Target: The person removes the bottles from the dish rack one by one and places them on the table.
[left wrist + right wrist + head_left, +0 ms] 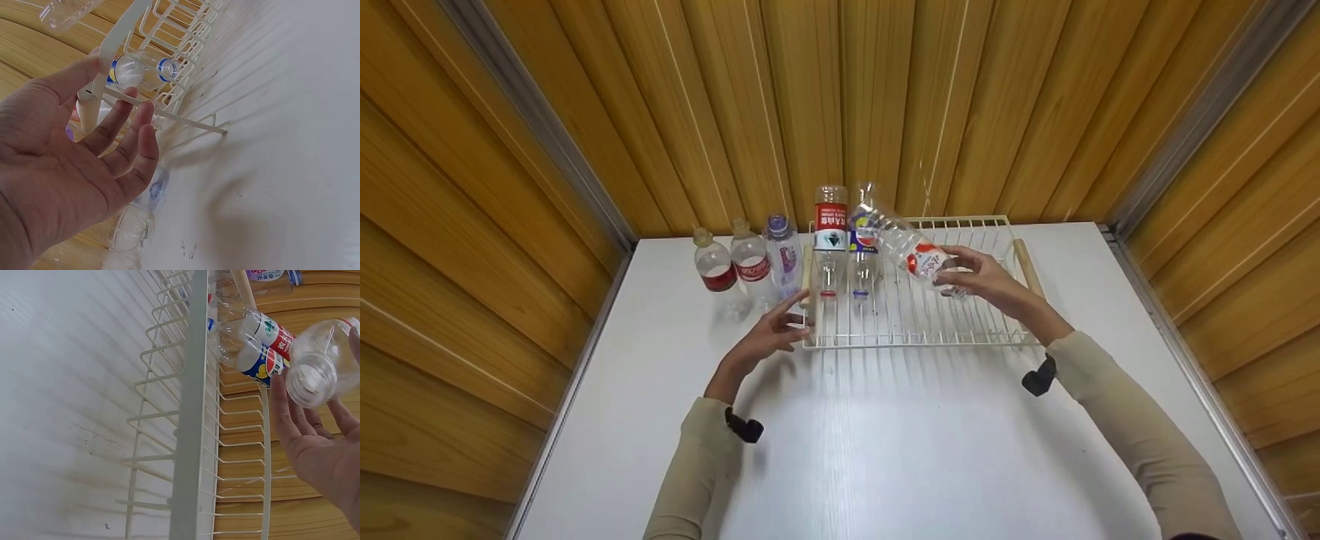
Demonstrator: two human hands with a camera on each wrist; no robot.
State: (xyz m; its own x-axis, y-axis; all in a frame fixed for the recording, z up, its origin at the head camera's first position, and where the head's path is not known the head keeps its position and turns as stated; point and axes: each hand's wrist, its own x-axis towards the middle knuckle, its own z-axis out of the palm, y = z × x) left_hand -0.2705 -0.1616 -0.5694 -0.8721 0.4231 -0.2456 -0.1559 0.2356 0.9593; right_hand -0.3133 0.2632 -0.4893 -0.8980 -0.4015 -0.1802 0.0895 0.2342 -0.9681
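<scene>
My right hand (982,281) holds a clear plastic bottle (911,251) with a red and white label, tilted above the rack. Its uncapped neck (312,379) faces the camera in the right wrist view, beside my fingers. Below is a white wire rack (919,345) with wooden handles. My left hand (769,334) grips the rack's left front corner, thumb and fingers about the frame, as the left wrist view shows. Within the rack, at its left end, are a red-labelled bottle (831,217) and a blue-labelled bottle (864,259), both with necks toward the front.
Left of the rack, two bottles with red labels (720,277) (752,266) and one with a purple label (786,255) stand on the white table (885,450). Wood-patterned panels (877,97) enclose the back and sides.
</scene>
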